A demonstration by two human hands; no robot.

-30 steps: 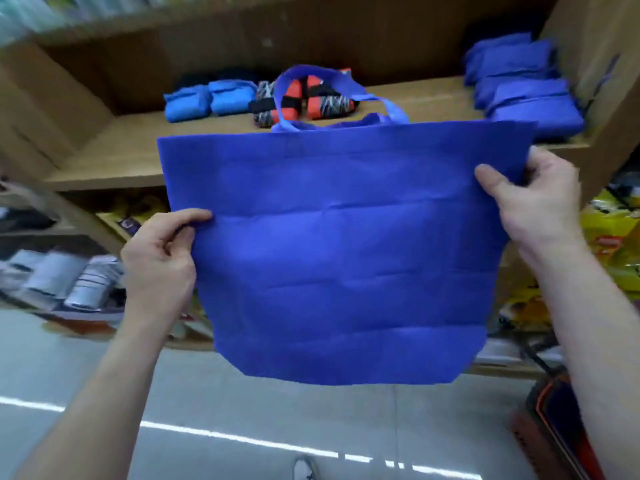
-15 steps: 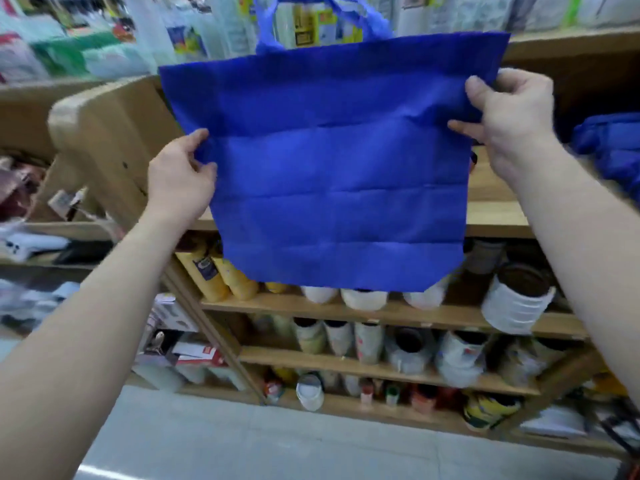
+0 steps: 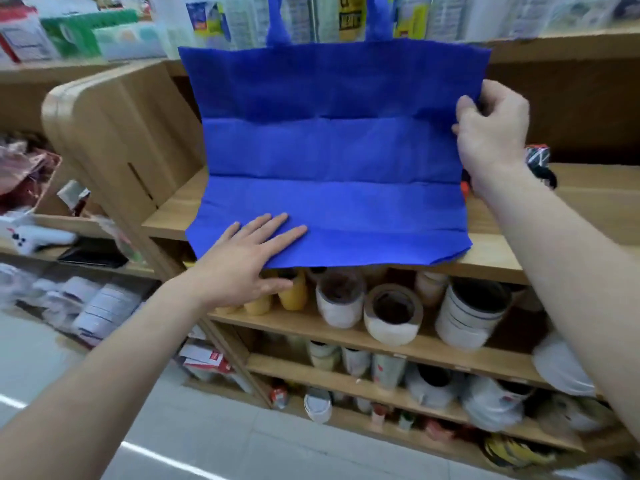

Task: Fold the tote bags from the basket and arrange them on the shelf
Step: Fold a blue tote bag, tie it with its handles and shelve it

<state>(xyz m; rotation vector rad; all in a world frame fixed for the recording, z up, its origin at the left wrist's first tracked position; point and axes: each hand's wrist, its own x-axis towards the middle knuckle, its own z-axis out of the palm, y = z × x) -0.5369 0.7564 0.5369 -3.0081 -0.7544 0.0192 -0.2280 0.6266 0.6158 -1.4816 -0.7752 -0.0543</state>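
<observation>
The blue tote bag (image 3: 332, 150) stretches between the two hands, its lower panel lying on the wooden shelf (image 3: 588, 216) and its upper part standing up from a crease. The left hand (image 3: 242, 261) lies flat on the bag's lower left corner, fingers straight and spread, pressing the fabric onto the shelf's front edge; its thumb sits below the hem, off the cloth. The right hand (image 3: 491, 133) is higher and to the far side, its curled fingers and thumb pinching the bag's right edge and holding that upper part upright. Above both hands, the bag's two handles (image 3: 277, 29) run out of the top of the view. Just behind the right wrist lies a black-and-white patterned item (image 3: 538, 157), too hidden to identify. Below the left hand, on the next board down, stand yellow bottles (image 3: 294, 292) and tape rolls (image 3: 393, 317).
</observation>
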